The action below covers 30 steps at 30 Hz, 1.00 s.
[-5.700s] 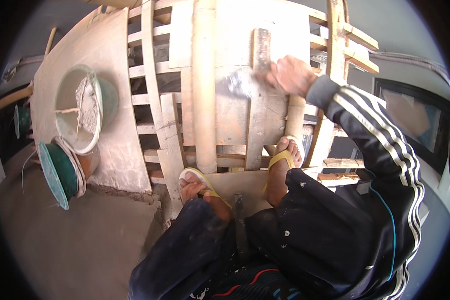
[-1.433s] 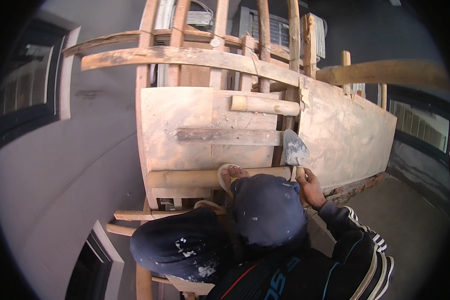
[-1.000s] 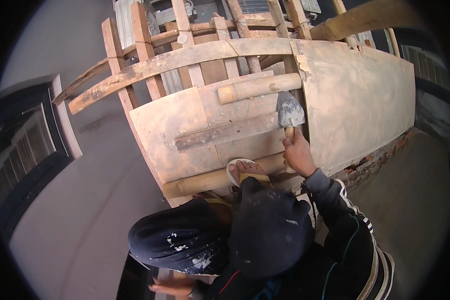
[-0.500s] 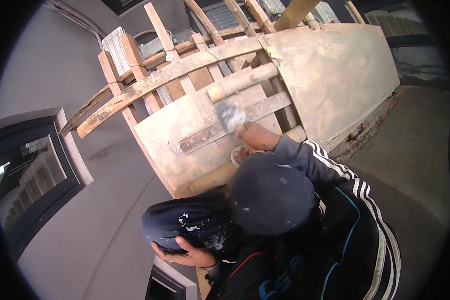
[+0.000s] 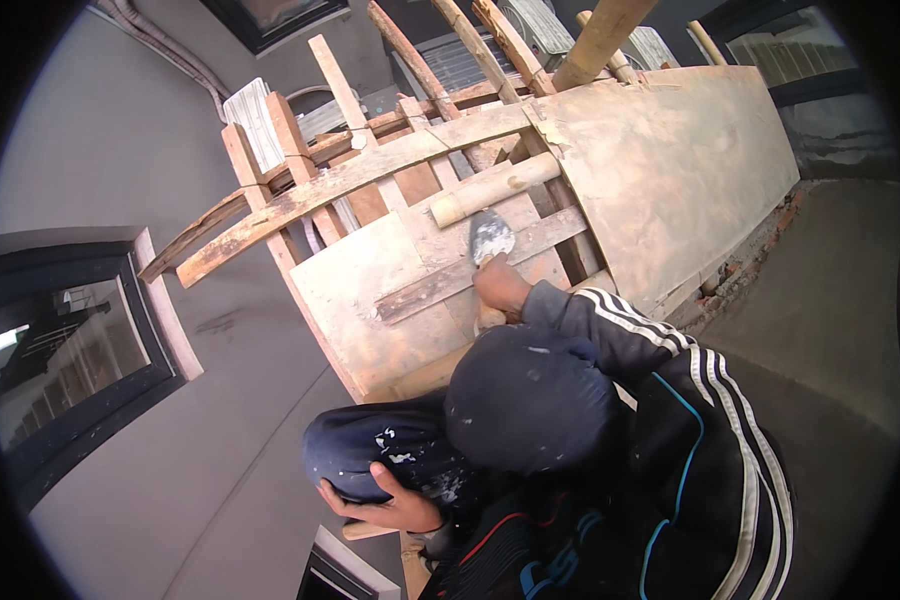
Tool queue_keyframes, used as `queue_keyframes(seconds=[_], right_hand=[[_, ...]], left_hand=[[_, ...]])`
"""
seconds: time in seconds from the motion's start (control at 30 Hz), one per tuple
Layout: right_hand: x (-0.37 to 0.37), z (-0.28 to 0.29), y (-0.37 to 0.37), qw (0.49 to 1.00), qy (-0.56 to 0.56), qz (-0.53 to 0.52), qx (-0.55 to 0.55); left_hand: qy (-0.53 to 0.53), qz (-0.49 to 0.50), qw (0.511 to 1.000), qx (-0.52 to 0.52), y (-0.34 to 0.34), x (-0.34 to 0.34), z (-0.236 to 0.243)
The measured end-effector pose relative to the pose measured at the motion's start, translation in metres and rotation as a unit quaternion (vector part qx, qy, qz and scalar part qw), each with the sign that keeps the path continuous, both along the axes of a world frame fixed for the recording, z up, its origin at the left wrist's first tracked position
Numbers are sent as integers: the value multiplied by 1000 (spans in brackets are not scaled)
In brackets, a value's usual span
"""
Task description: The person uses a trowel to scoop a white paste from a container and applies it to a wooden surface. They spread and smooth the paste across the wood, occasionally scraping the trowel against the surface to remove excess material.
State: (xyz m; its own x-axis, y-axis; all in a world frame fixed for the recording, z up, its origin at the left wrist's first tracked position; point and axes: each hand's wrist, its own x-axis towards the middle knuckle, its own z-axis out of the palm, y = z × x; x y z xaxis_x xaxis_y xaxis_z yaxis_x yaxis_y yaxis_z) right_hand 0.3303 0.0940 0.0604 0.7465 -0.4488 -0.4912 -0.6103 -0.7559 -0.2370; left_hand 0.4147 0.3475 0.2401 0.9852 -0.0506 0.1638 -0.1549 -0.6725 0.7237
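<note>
Right hand (image 5: 503, 287) gripping trowel (image 5: 492, 237), left hand (image 5: 398, 503) well apart, spread loosely over knee (image 5: 342, 448)

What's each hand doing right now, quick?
Left hand: open, laid against the left knee, no tool visible in it.
Right hand: closed, holding the trowel.

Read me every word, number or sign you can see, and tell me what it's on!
Blue lettering on the black, white-striped fabric top: only partly visible, and I won't copy it.
Grey, triangular metal trowel in the right hand: no writing I can make out.
Large, pale wooden board: none visible either.
</note>
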Motion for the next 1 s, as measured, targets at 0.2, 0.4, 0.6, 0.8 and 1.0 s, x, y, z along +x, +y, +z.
queue_keyframes(seconds=[0.2, 0.4, 0.6, 0.8, 1.0], right_hand=[[-48, 67, -3, 902, -84, -380, 185], [-90, 91, -73, 983, 116, -124, -64], [-115, 74, -143, 986, 123, 1, -115], [-134, 32, -156, 988, 81, 5, -135], [-139, 15, -154, 996, 15, 29, -86]], left_hand=[[20, 21, 1000, -4, -1, 0, -1], [10, 22, 1000, 1, -2, 0, 1], [0, 27, 999, 20, -3, -1, 6], [-22, -12, 998, 54, 8, 3, 0], [-14, 21, 998, 51, 7, -1, -2]])
